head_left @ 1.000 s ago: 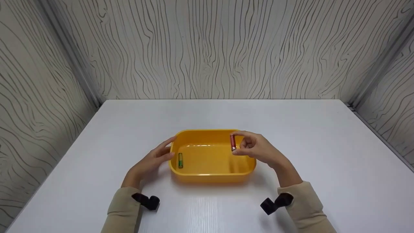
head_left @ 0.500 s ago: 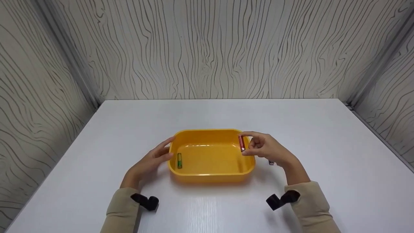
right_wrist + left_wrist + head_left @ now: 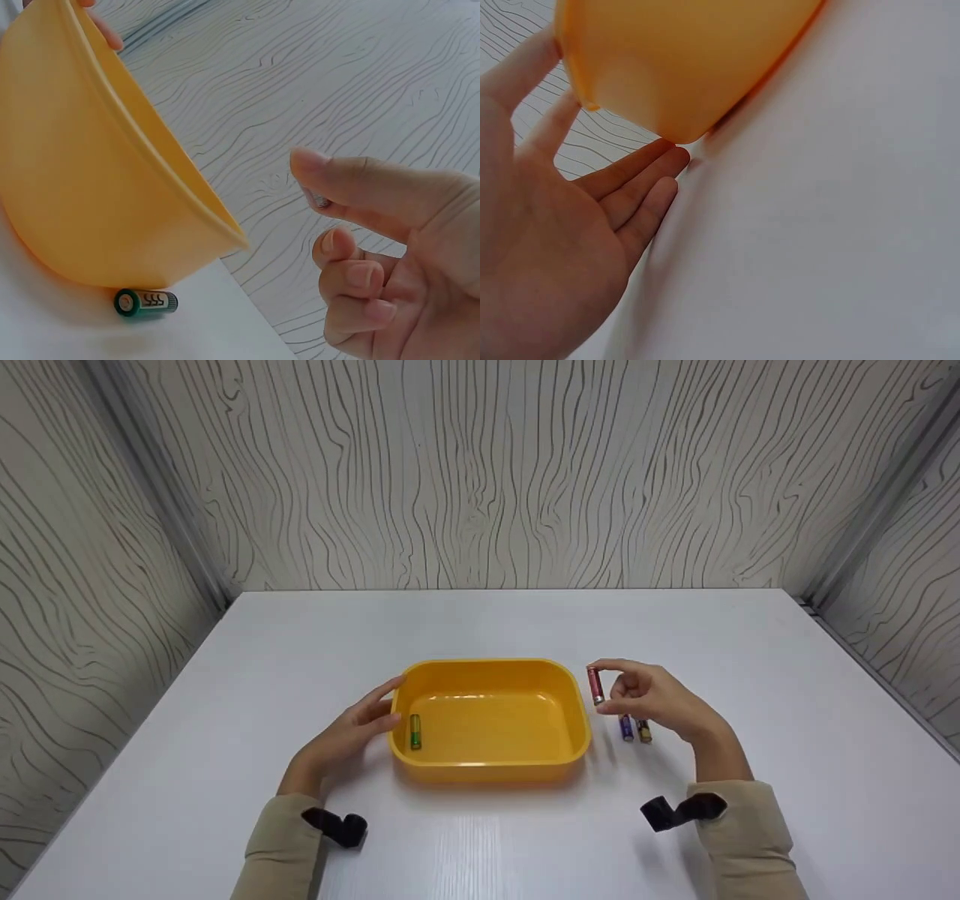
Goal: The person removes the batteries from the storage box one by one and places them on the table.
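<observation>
A yellow plastic tub (image 3: 487,772) stands on the white table. My left hand (image 3: 354,735) rests its fingertips against the tub's left rim; in the left wrist view its fingers (image 3: 641,184) are extended beside the tub wall. Inside the tub, at the left, lies a green battery (image 3: 415,732). My right hand (image 3: 656,697) pinches a red battery (image 3: 595,685) between thumb and index finger, off the tub's right side, other fingers curled. Its thumb hides most of that battery in the right wrist view, leaving one metal end (image 3: 319,199) showing.
A blue battery (image 3: 626,729) and a black-and-gold battery (image 3: 644,731) lie on the table right of the tub, partly below my right hand. The right wrist view shows a dark green battery (image 3: 146,302) by the tub's base. Patterned panels (image 3: 480,472) enclose the table.
My right hand has carried the red battery rightward, from over the tub to outside its right rim. Two batteries on the table have come into view beneath it. The left hand stays put.
</observation>
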